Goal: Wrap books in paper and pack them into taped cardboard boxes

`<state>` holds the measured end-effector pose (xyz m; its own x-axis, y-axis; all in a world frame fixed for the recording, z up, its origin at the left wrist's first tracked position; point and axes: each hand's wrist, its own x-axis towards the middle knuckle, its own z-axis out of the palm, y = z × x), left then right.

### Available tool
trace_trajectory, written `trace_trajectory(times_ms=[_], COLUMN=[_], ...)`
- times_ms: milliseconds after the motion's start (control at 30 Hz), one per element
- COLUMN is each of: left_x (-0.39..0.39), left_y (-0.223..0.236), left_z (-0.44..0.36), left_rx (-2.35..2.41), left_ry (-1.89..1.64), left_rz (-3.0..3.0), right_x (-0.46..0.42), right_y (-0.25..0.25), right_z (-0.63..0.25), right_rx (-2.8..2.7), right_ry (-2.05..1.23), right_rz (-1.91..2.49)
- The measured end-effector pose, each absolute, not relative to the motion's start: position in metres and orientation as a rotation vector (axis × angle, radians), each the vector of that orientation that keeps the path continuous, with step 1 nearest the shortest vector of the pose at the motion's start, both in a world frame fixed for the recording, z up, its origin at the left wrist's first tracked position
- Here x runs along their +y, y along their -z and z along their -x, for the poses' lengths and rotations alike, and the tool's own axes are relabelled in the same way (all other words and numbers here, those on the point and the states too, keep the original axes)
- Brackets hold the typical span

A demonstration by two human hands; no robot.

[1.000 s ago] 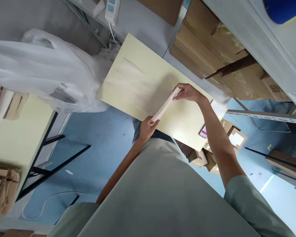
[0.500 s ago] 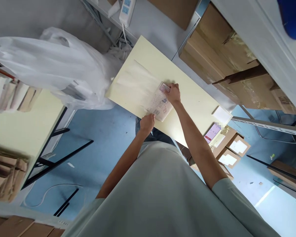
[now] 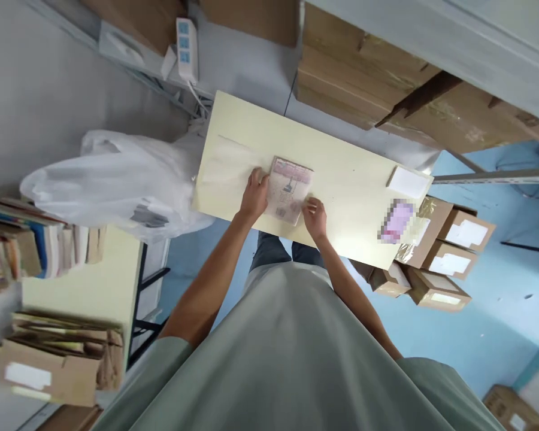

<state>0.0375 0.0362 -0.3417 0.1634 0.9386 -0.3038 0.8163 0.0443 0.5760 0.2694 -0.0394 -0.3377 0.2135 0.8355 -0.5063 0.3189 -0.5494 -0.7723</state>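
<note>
The only camera rides on the person's head, looking forward and steeply down over the grey-green shirt at the bench. It's near enough that both hands sit mid-view, yet wide enough to catch the floor; the bench slants across it.

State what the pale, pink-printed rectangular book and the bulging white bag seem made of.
Pale, pink-printed rectangular book: probably paper, fairly matte, judging by its printed cover; clear wrapping can't be ruled out. Bulging white bag: likely thin plastic film, slightly glossy, given its creases and soft highlights.
</note>
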Motion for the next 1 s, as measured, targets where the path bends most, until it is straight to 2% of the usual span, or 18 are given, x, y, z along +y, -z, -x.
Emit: trace_trajectory(times_ms=[100,200,433,667,833,1000], left_x=[0.032,0.022,-0.004,-0.021,-0.009,0.023], left_y=[0.344,0.344,0.339,0.329,0.323,0.321], left_z=[-0.042,-0.057,-0.145,-0.202,-0.186,-0.117], left_rx=[1.608,1.602,1.565,1.428,1.307,1.171], left_ry=[-0.188,-0.107,-0.013,-0.001,0.027,0.06], left_rz=[-1.842,-1.897,-1.911,-1.983,-2.03,-2.095], right_x=[-0.05,-0.05,-0.057,-0.072,-0.073,-0.061], right_y=[0.341,0.344,0.349,0.313,0.262,0.227], right_z=[-0.255,-0.263,-0.359,-0.401,-0.367,-0.306], right_rx=[-0.831,-0.715,-0.708,-0.715,-0.91,-1.064], right_ry=[-1.416,-1.36,-1.266,-1.042,-0.902,-0.926], right_rz=[1.909,1.893,1.976,2.125,2.154,2.116])
